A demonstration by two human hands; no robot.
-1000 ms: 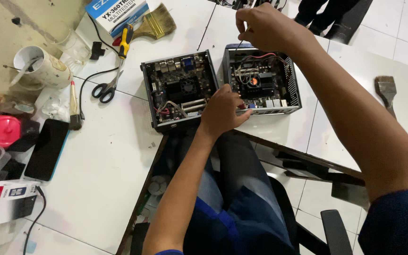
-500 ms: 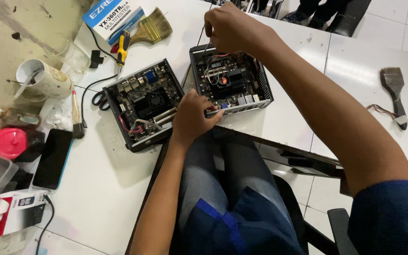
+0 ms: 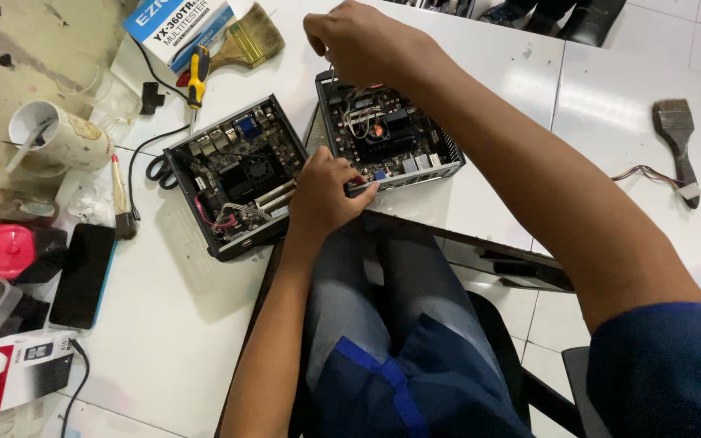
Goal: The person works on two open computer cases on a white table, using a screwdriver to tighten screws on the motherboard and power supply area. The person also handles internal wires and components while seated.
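The left hand (image 3: 324,195) grips the near front corner of an open small computer case (image 3: 389,138), fingers curled over its edge and thumb pressed on the metal rim, so it is clamped on the case. The right hand (image 3: 356,40) hovers over the far corner of the same case, its fingers bunched together as if pinching something small; what they hold is hidden. The case sits on the white surface (image 3: 496,73) between the two hands, its circuit board and wires exposed. Just left of the left hand lies a second open case (image 3: 233,174), tilted and close beside the first. Beyond it, left of the right hand, lie a yellow-handled screwdriver (image 3: 197,75) and a paintbrush (image 3: 247,40). Well right of both hands rests another brush (image 3: 677,138).
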